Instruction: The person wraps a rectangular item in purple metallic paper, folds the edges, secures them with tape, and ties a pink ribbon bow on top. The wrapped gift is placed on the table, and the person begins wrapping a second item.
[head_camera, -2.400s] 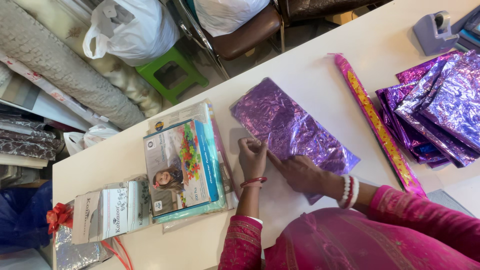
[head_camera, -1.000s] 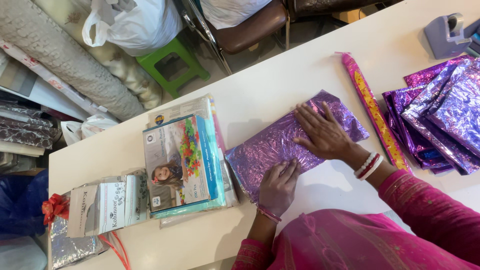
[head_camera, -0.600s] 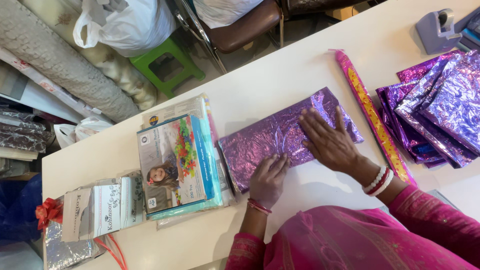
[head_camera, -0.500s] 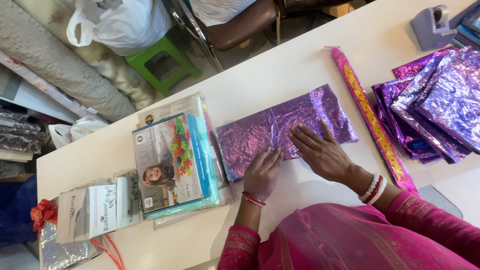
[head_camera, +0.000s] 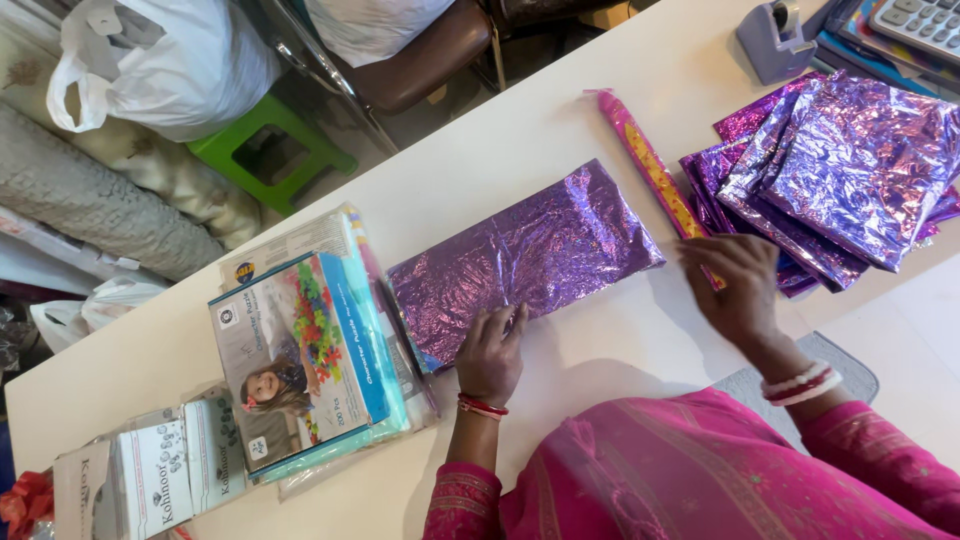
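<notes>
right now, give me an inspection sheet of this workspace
surface: white table, mostly bare in the middle.
job's things: purple foil-wrapped parcel lying flat; pink patterned roll beside it.
clutter: stack of purple foil sheets, toy boxes, small cartons, grey tape dispenser, calculator.
hands: left hand flat on the parcel's near edge; right hand open, off the parcel, over the roll's near end.
cables: nothing seen.
surroundings: green stool, brown chair, white bags, fabric rolls.
</notes>
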